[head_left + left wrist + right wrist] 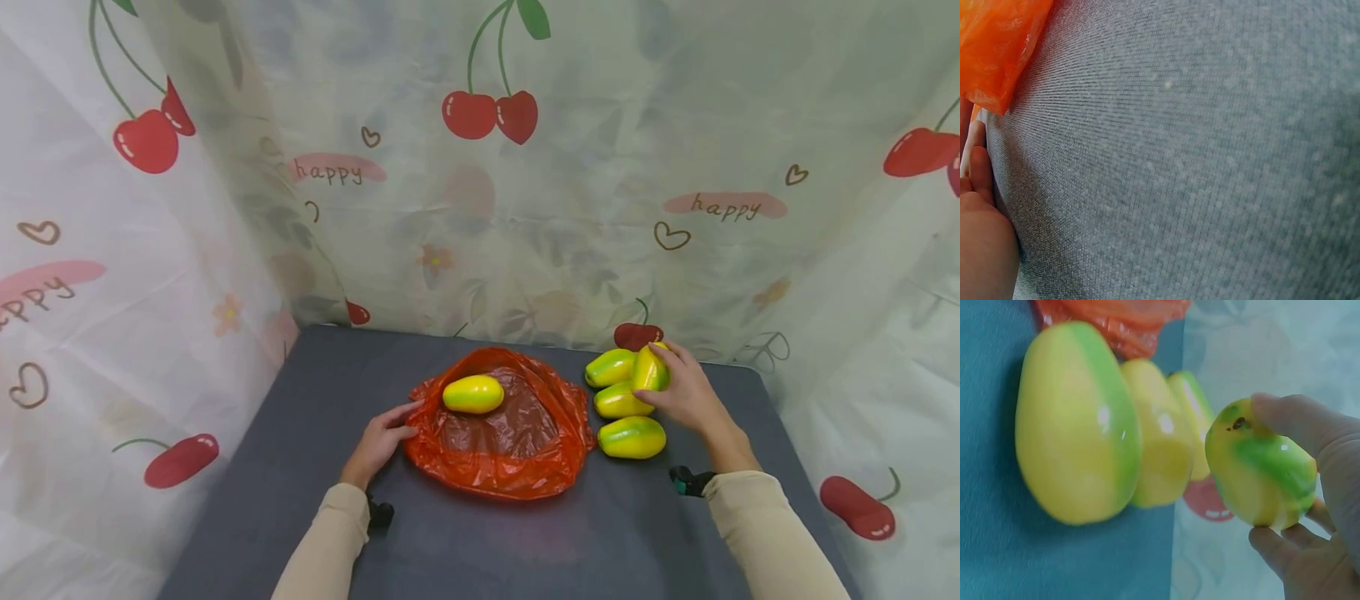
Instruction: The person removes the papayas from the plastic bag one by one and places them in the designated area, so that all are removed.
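In the head view my right hand point(686, 392) grips a yellow-green papaya point(650, 369) above the others. The right wrist view shows this papaya point(1263, 465) between thumb and fingertips, a dark spot on its near end. Three more papayas lie below and beside it, the nearest papaya point(632, 437) at the front of the row. An opened red plastic bag point(495, 479) lies left of them, with one papaya point(473, 394) inside. My left hand point(378, 442) touches the bag's left edge with fairly straight fingers. In the left wrist view the left hand point(985, 231) is largely cut off.
Everything lies on a dark grey cloth-covered table point(480, 550). Behind it and on both sides hangs a pale curtain point(570, 208) printed with cherries and hearts. The table's back edge runs close behind the bag and papayas.
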`<act>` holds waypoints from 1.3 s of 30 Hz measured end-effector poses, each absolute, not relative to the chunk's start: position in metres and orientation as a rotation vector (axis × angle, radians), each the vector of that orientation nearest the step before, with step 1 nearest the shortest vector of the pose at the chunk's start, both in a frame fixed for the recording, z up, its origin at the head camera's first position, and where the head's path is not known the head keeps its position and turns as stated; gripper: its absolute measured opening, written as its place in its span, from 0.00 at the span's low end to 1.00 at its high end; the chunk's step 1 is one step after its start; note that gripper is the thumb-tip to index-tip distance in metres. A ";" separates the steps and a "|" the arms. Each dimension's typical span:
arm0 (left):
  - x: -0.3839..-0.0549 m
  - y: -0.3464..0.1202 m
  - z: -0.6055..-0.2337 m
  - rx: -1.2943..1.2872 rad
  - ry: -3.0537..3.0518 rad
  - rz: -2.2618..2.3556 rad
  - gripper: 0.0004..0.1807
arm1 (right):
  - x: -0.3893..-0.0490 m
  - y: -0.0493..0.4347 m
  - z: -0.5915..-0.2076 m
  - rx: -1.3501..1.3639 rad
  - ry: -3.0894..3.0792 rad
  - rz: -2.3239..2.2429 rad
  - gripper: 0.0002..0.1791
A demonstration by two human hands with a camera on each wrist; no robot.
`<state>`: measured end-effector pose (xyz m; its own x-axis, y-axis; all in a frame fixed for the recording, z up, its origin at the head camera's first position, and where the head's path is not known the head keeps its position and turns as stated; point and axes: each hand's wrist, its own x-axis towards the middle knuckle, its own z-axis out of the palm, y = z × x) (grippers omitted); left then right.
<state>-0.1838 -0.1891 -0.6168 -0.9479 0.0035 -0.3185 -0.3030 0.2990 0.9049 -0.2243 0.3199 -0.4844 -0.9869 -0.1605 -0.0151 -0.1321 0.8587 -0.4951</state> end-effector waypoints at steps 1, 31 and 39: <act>-0.184 -0.189 -0.617 -0.271 2.308 1.698 0.25 | -0.224 0.324 -0.486 -0.230 2.978 -0.779 0.48; -0.184 -0.187 -0.617 -0.274 2.313 1.682 0.26 | -0.214 0.375 -0.542 0.036 2.882 -0.730 0.51; -0.184 -0.187 -0.616 -0.271 2.312 1.682 0.26 | -0.211 0.375 -0.554 0.105 2.837 -0.771 0.53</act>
